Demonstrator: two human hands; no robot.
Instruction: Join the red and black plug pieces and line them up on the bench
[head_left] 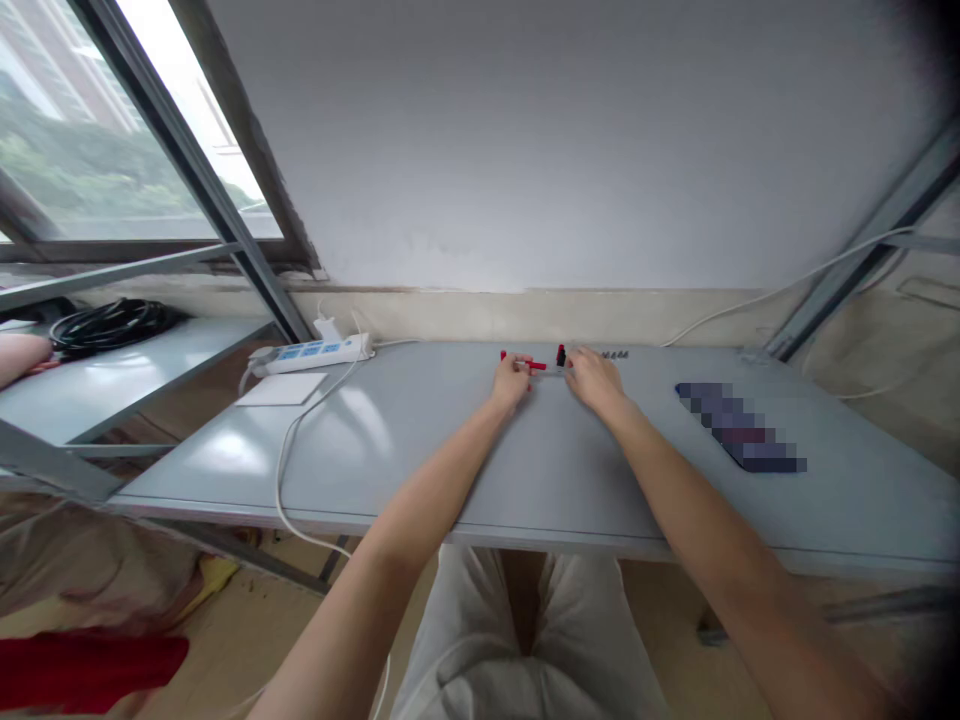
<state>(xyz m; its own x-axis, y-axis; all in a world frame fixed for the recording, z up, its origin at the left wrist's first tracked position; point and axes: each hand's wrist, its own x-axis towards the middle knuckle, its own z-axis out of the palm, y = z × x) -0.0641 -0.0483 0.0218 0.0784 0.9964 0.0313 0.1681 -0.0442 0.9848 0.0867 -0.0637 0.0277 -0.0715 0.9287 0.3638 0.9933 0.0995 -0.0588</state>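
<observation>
Over the far half of the grey desk (442,430), both my hands work close together. My left hand (512,382) is closed round a thin red rod (537,366), which sticks out on both sides of the fingers; its exact kind is too small to tell. A small black piece with a red top (561,355) stands upright just left of my right hand (595,378). That hand is curled with its fingertips together at the desk surface, and what they pinch is hidden. Several tiny dark pieces (616,355) lie in a row behind it.
A dark blue, pixelated flat object (739,428) lies at right. On the left are a white power strip (322,352), a white flat pad (281,390) and a cable (283,460) hanging over the front edge. Another person's hand (26,358) rests by a coiled black cable (112,325).
</observation>
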